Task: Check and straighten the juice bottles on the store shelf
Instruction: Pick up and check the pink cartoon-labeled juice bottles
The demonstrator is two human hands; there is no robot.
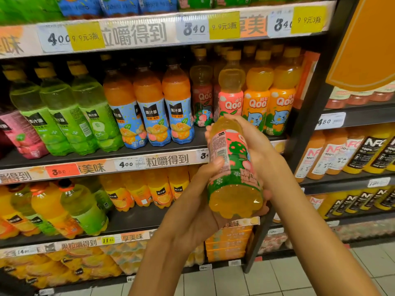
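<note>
On the middle shelf (102, 155), starting at the far left, a pink-labelled bottle (19, 133) leans at the edge of view. Beside it stand three green juice bottles (64, 116) with yellow caps, front row, all tilted by the wide lens. Next come three orange bottles with blue labels (149, 107), upright and touching side by side. Right of these stand the Qoo bottles: peach-pink labels (229, 97) first, then two orange-labelled Qoo bottles (269, 103) close together.

In front of the shelf you hold one peach Qoo bottle (233, 167) off the shelf, tipped so its base faces the camera and its neck points toward the shelf. Your left hand (198, 201) grasps the lower body from the left and underneath, thumb lying across the label. Your right hand (254, 146) wraps the upper body from the right side, fingers curled behind the bottle near its shoulder. Both hands are closed around this one bottle.

Price tags (126, 164) run along the shelf edge just left of the held bottle. Below, a lower shelf carries larger orange and green bottles (70, 208). To the far right, a separate rack holds NFC juice bottles (350, 154), well apart from your hands.
</note>
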